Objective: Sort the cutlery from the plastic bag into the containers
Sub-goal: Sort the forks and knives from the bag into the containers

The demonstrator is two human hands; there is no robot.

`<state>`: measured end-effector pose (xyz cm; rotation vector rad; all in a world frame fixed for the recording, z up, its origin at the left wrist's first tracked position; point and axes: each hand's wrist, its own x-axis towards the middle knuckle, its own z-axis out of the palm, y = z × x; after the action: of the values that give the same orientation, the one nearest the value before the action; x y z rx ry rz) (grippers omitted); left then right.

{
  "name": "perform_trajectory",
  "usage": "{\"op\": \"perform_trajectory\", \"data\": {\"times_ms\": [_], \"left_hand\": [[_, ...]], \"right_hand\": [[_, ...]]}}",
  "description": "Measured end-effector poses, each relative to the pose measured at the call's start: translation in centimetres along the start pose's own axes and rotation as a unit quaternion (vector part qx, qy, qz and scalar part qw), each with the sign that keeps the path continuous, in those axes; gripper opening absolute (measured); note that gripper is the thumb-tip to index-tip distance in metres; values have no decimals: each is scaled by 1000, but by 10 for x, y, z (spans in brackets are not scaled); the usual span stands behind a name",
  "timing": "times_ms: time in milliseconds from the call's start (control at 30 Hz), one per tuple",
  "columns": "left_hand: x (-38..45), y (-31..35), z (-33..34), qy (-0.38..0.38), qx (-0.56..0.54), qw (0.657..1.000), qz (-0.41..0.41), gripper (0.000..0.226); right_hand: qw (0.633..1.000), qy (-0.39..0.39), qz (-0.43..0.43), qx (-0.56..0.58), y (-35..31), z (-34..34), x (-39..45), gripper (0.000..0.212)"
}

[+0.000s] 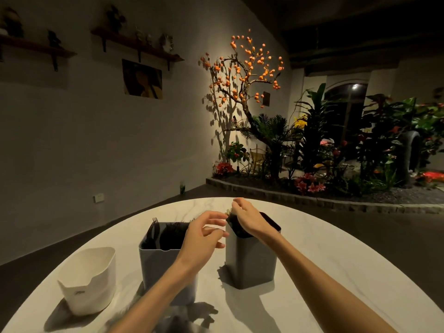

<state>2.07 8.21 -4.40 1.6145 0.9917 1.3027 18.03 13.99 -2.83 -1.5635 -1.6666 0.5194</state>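
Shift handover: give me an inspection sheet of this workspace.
Surface: white marble-look table, rounded edge, dim light.
Job's things: white container at left, contents not visible; blue-grey container holding dark forks; grey container with dark cutlery at its mouth; plastic bag at near edge, blurred.
Clutter: nothing seen.
Hands: left hand open, fingers spread between the two grey bins; right hand over grey container's mouth, grip unclear.
Cables: nothing seen.
Surroundings: wall shelves, picture, orange-fruited tree, planted bed.
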Motion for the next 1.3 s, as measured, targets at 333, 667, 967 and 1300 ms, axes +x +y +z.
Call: {"op": "perform_trajectory", "data": {"times_ms": [333,667,967,1300], "left_hand": [[-47,54,-26,-79,82,993,-5,20],[-170,39,-22,-286,354,887,-77,86],[-219,2,-46,-138,288,947,-26,43],[-229,46,-81,-110,509,853,25,47]], "right_hand": [[993,-8,-37,111,-41,-68,-77,23],[977,-204,-24,62,-46,-69,-235,24],[917,-357,-34,-175,1,-7,-303,27],[928,-267,-94,-241,0,1,-284,114]]}}
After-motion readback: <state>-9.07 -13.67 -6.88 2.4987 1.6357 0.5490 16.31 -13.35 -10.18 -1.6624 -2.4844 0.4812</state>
